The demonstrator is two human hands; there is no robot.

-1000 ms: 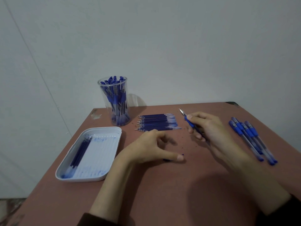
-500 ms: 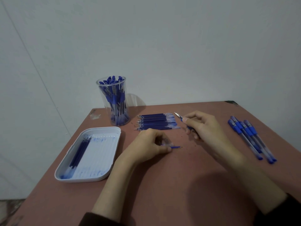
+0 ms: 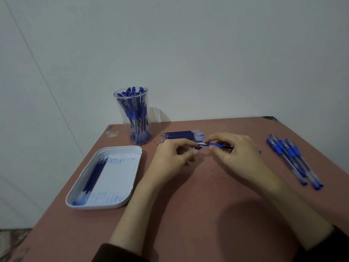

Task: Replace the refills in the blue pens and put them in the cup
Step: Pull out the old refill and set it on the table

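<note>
My right hand (image 3: 238,155) grips a blue pen (image 3: 215,145) by its rubber grip, metal tip pointing left. My left hand (image 3: 170,159) pinches a small blue cap (image 3: 198,148) right at that tip; most of the cap is hidden by my fingers. Both hands meet just in front of a row of fresh blue refills (image 3: 179,136) lying side by side. The clear cup (image 3: 133,110) stands at the back left, packed with several blue pens. Several more capped blue pens (image 3: 290,157) lie to the right.
A white tray (image 3: 105,206) at the left holds a few used refills (image 3: 94,173) and ink smears. The reddish table (image 3: 207,205) ends at a pale wall behind; its left edge runs close beside the tray.
My left hand picked the cap off the table and rose to the pen tip. My right hand turned the pen level and moved it left to meet the cap.
</note>
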